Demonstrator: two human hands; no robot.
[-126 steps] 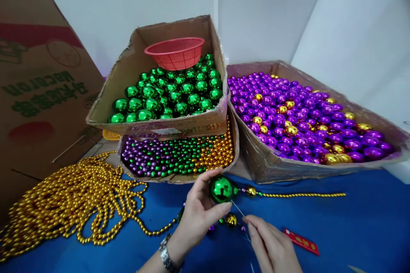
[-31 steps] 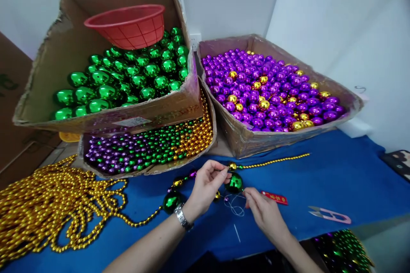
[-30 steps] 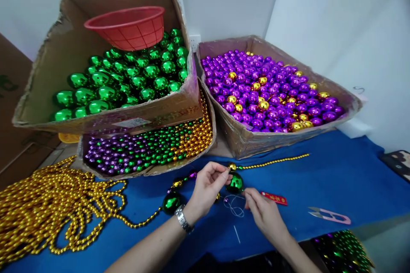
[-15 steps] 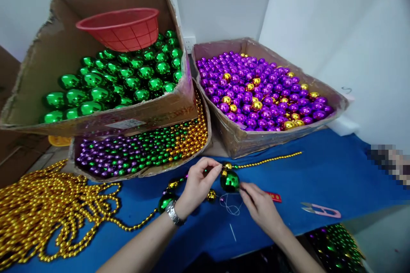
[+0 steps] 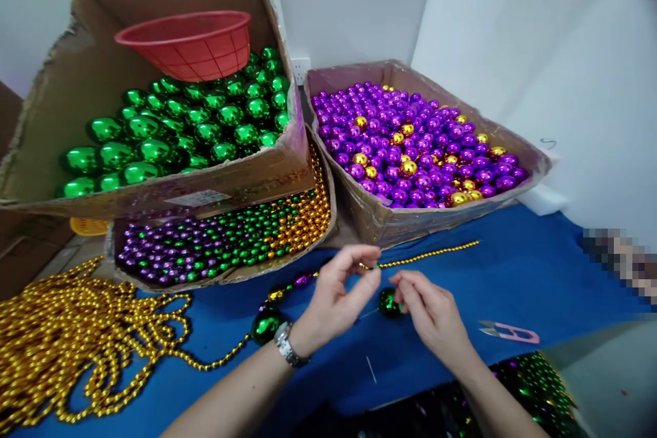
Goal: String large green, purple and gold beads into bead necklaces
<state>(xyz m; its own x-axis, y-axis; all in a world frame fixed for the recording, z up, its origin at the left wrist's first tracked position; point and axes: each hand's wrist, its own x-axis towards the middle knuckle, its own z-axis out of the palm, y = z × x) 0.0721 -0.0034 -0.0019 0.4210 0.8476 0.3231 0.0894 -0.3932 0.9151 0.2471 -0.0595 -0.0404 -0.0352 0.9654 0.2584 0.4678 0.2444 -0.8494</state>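
My left hand [image 5: 343,291], with a watch on its wrist, is over the blue cloth, its thumb and fingers curved with a gap between them. My right hand [image 5: 434,311] faces it, with thumb and fingertips pinched together; whatever is between them is too small to make out. A large shiny green ball [image 5: 389,302] is right beside the right fingertips, partly hidden by them. Thin pale thread [image 5: 367,316] shows between the hands. Left of my left hand, a bead garland has a second large green ball [image 5: 267,326] and smaller gold and purple beads [image 5: 302,280].
Pink-handled thread snips [image 5: 509,332] and a thin white stick [image 5: 371,369] lie on the blue cloth [image 5: 538,274]. Gold bead strands [image 5: 76,342] are heaped at left. Behind stand cardboard boxes of green balls [image 5: 205,131], purple and gold balls [image 5: 426,144], and small mixed beads [image 5: 230,236].
My left hand has moved right and its pinch has opened. My right hand has shifted right and slightly up, with the large green ball moving right and lower relative to the left fingertips.
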